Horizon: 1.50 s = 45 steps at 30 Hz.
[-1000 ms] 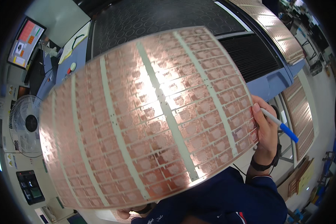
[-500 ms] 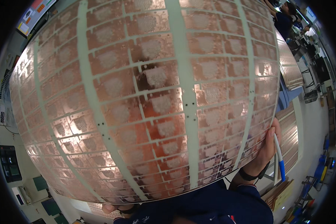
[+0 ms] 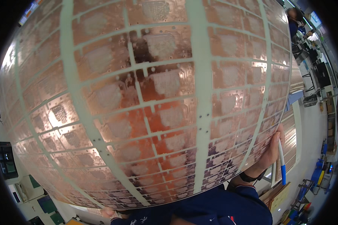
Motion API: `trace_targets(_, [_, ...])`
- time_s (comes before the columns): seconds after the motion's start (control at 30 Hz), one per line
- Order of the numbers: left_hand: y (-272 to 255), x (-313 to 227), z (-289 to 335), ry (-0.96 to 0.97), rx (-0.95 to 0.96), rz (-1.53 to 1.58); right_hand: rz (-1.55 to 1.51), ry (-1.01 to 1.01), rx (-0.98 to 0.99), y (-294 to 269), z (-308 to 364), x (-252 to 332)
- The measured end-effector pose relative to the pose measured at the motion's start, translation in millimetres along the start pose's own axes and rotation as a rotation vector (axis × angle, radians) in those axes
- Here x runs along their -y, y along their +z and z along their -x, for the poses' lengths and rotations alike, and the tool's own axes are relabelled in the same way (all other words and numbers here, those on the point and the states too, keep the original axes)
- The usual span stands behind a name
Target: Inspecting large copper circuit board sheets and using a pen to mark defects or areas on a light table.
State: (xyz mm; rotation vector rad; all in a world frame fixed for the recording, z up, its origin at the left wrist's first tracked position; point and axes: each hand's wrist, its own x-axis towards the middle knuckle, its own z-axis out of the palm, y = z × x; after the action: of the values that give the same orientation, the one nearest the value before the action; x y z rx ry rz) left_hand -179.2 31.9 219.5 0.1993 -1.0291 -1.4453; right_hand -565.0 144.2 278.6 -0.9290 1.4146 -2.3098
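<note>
A big copper-coloured panel [image 3: 165, 116], crossed by pale green strips, is held up in front of the person's dark blue shirt [image 3: 202, 204]. The right hand [image 3: 271, 153] has its grip clamped on the panel's right edge, low down, with a white, blue-ended pen [image 3: 281, 159] in the same hand. The left hand [image 3: 108, 212] peeks out at the lower left edge; I can't tell how its grip stands. A dark wristband [image 3: 251, 176] circles the right wrist. Over to the right lies another patterned sheet [image 3: 290, 135].
</note>
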Motion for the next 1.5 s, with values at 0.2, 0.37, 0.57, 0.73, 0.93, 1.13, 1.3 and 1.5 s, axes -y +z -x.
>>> trace_targets(0.2, [-1,0,3,-0.009,-0.003,-0.007,0.108,0.081,-0.173,22,-6,15])
trace_targets(0.37, [2,5,-4,-0.038,0.005,0.030,0.127,0.149,-0.176,22,-8,27])
trace_targets(0.57, [-1,1,3,-0.023,-0.009,-0.007,0.052,0.261,-0.017,5,-10,9])
trace_targets(0.73, [-6,5,5,-0.040,-0.010,0.016,0.062,0.288,-0.041,6,-9,11])
trace_targets(0.93, [-3,3,4,-0.048,-0.009,0.018,0.031,0.317,-0.042,3,-9,8])
trace_targets(1.13, [-4,4,4,-0.070,-0.002,0.024,0.026,0.336,-0.054,5,-8,3])
trace_targets(1.3, [-3,6,1,-0.092,0.012,0.033,-0.010,0.344,-0.037,7,-10,2])
trace_targets(1.5, [-54,33,9,-0.246,-0.040,0.126,-0.056,0.210,-0.163,-6,-14,5])
